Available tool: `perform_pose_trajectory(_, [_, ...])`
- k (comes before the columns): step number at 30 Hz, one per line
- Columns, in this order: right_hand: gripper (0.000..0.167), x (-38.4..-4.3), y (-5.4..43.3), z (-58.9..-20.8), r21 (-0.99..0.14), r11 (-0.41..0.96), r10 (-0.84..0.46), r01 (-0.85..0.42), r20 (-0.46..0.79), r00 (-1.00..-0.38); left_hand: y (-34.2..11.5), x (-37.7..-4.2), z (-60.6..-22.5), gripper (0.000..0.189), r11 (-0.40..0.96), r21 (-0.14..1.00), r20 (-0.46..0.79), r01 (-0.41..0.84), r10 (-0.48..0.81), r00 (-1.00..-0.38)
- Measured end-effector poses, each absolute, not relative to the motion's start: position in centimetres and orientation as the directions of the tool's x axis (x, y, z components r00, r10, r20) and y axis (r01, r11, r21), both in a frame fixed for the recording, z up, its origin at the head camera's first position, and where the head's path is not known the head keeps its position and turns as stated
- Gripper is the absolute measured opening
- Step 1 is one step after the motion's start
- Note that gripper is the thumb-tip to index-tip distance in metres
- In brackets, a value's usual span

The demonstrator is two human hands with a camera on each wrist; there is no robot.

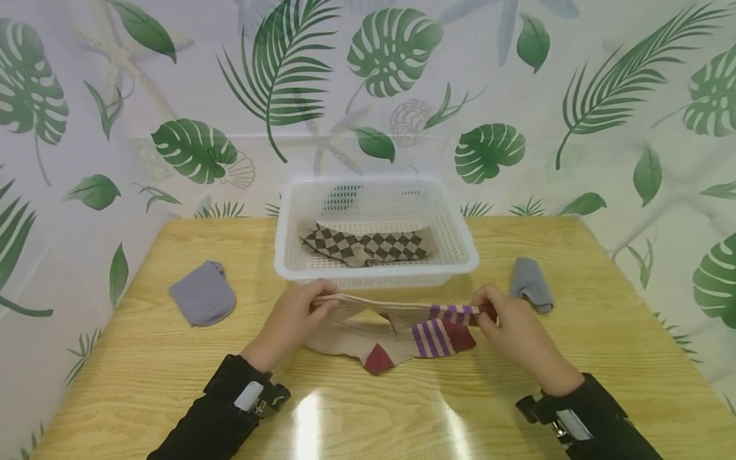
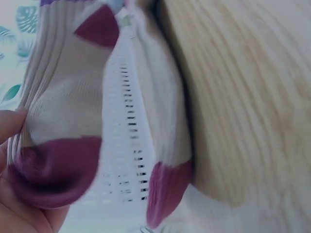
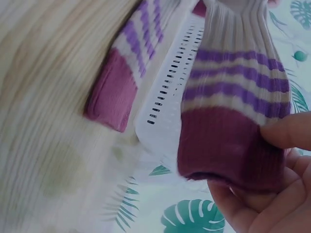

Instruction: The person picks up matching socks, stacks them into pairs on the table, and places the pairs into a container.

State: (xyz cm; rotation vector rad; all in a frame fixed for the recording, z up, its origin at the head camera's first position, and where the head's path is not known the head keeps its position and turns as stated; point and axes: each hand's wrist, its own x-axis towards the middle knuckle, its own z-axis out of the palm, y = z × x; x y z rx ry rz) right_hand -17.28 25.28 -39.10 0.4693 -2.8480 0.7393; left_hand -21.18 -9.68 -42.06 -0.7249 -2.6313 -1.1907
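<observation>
My left hand (image 1: pixel 296 319) and right hand (image 1: pixel 513 329) hold a beige sock (image 1: pixel 408 309) stretched sideways above the table. The left thumb and fingers pinch its maroon toe (image 2: pixel 60 170). At the other end, the right thumb and fingers grip the maroon cuff (image 3: pixel 228 145), beside purple stripes (image 3: pixel 233 92). Below it a matching sock (image 1: pixel 351 342) lies flat, its maroon heel toward me and its striped cuff to the right. Its maroon toe (image 2: pixel 167 194) shows in the left wrist view; my left hand hides that end in the head view.
Behind the hands stands a white plastic basket (image 1: pixel 376 275) with checkered brown socks (image 1: pixel 368 246) inside. A folded grey-purple cloth item (image 1: pixel 204 295) lies at left on the wooden table (image 1: pixel 144 383), and a rolled grey one (image 1: pixel 531 283) at right, close beyond my right hand.
</observation>
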Motion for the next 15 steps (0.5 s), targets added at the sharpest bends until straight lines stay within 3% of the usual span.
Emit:
perform_pose_trajectory(5, [0.013, -17.7, 25.4, -39.8, -0.523, 0.793, -0.236, -0.311, 0.207, -0.949, -10.9, -21.2, -42.2, 0.013, 0.55, 0.721, 0.268, 0.42, 0.337, -0.902])
perform_pose_trajectory(9, [0.016, -18.3, 25.3, -41.0, -0.577, 0.78, -0.201, -0.244, 0.138, -0.97, -11.5, -21.5, -42.9, 0.017, 0.613, 0.702, 0.186, 0.361, 0.332, -0.925])
perform_pose_trajectory(15, [0.034, -18.7, 24.7, -42.2, -0.508, 0.83, -0.245, -0.232, 0.042, -0.969, -11.6, -21.3, -44.0, 0.028, 0.703, 0.652, 0.077, 0.284, 0.311, -0.947])
